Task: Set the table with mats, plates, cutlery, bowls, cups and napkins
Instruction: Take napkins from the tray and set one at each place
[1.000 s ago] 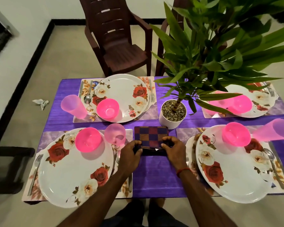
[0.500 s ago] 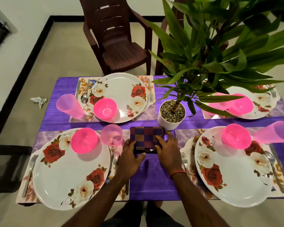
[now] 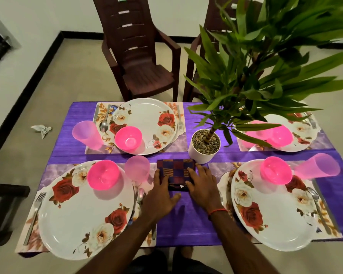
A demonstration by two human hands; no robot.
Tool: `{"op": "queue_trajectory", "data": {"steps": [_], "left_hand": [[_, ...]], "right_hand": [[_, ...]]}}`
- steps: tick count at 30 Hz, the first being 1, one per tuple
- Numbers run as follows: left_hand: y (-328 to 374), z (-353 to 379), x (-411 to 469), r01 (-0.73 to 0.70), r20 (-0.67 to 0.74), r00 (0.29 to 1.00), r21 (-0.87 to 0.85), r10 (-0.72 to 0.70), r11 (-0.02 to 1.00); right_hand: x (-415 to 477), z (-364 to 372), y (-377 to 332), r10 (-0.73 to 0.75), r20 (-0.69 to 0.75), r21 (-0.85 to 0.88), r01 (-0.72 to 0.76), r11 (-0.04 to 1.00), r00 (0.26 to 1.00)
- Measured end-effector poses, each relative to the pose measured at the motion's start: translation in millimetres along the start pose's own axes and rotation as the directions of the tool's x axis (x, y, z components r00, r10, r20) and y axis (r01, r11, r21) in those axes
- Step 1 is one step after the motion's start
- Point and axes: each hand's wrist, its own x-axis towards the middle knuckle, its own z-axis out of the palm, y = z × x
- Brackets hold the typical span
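A folded stack of dark checked napkins lies on the purple tablecloth in the middle of the table. My left hand rests on its left edge with straight fingers. My right hand lies flat on its right side. Four rose-patterned plates sit on mats, the near left plate and near right plate among them. Each plate carries a pink bowl, with a pink cup beside it. A fork and a spoon flank the near left plate.
A white pot with a tall leafy plant stands just behind the napkins and hides part of the far right setting. Two brown plastic chairs stand beyond the table. A crumpled paper lies on the floor to the left.
Both hands have pushed the napkin stack away from me toward the plant pot, and their fingers have gone from gripping its near edge to lying flat on it.
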Motion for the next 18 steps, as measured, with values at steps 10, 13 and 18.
{"op": "queue_trajectory", "data": {"steps": [10,13,18], "left_hand": [[11.0,-32.8,-13.6,-0.219,-0.048,0.976,-0.118,0.214,0.969],[4.0,-37.0,-25.7,-0.226,-0.048,0.974,-0.152,0.221,0.962],[1.5,-49.4,-50.8,-0.224,-0.232,0.949,-0.009,0.216,0.975]], "right_hand": [[-25.9,-32.7,-16.6,-0.068,-0.091,0.105,0.077,0.991,0.994],[-31.5,-38.8,-25.6,-0.126,-0.081,0.102,0.134,0.986,0.989],[-22.9,-39.2,-36.3,-0.364,-0.045,0.104,0.366,0.925,0.930]]}}
